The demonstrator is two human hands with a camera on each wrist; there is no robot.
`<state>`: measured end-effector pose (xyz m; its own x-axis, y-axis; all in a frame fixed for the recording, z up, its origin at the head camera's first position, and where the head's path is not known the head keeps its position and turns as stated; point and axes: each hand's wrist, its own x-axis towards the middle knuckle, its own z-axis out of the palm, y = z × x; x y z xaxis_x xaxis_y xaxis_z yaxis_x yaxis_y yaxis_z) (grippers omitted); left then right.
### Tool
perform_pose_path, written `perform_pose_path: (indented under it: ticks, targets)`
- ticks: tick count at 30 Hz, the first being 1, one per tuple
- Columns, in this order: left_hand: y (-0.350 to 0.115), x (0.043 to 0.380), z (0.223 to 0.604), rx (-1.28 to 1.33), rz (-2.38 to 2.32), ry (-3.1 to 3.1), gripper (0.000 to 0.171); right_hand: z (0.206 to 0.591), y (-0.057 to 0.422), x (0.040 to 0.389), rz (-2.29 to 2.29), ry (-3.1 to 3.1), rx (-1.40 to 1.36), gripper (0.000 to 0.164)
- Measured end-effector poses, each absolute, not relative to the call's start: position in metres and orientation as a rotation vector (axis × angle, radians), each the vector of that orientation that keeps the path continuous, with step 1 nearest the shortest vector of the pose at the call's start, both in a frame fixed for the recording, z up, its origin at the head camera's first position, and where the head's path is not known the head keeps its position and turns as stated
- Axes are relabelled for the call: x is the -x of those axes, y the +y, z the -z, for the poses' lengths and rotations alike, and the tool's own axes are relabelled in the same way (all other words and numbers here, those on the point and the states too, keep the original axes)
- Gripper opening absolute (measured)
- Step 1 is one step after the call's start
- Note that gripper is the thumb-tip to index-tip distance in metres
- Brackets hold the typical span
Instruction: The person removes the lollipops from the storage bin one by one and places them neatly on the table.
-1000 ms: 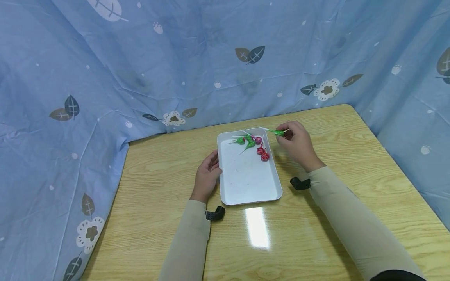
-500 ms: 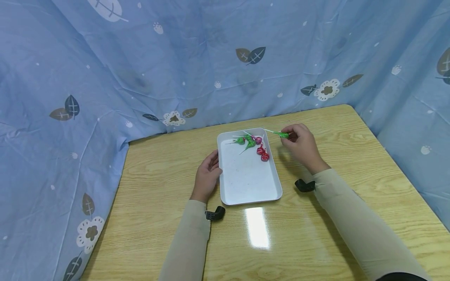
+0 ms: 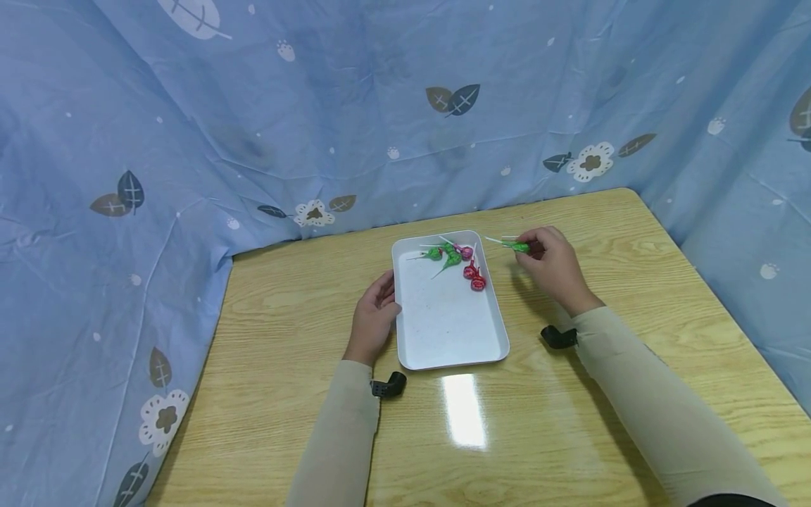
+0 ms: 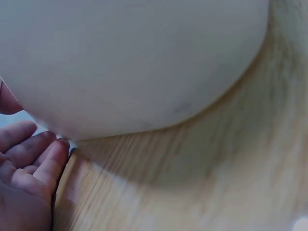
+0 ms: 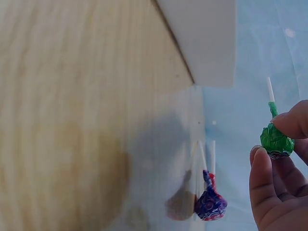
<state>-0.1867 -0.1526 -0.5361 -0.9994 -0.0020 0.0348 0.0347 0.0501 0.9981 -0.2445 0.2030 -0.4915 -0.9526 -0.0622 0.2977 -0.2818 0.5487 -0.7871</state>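
My right hand point(image 3: 557, 271) pinches a green-wrapped lollipop point(image 5: 276, 139) by its candy end, above the table to the right of the white tray point(image 3: 453, 331). Its white stick points left in the head view. In the right wrist view, a purple-wrapped lollipop point(image 5: 211, 204) lies beyond the fingers, with a red one partly hidden behind it. My left hand point(image 3: 370, 320) holds the tray's left side, thumb at the rim and fingers against the outer wall. Inside the tray's far end are green lollipops point(image 3: 451, 258), a pink one point(image 3: 467, 252) and two red ones point(image 3: 478, 283).
The tray stands on a wood-grain table point(image 3: 291, 317). A blue patterned curtain point(image 3: 355, 127) hangs along the table's back and sides. Each wrist carries a small black camera, such as the left one point(image 3: 389, 385).
My right hand, with the green lollipop, has moved right, away from the tray's far right corner. Another white stick now shows beside it. The left hand and the tray have stayed put.
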Motion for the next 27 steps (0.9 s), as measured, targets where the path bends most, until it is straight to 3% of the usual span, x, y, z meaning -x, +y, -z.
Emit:
perform_pose_path:
  ticks: [27]
  targets:
    - [-0.153, 0.188, 0.537, 0.054, 2.164, -2.234, 0.068, 0.503, 0.228, 0.239, -1.302, -2.638, -0.249, 0.023]
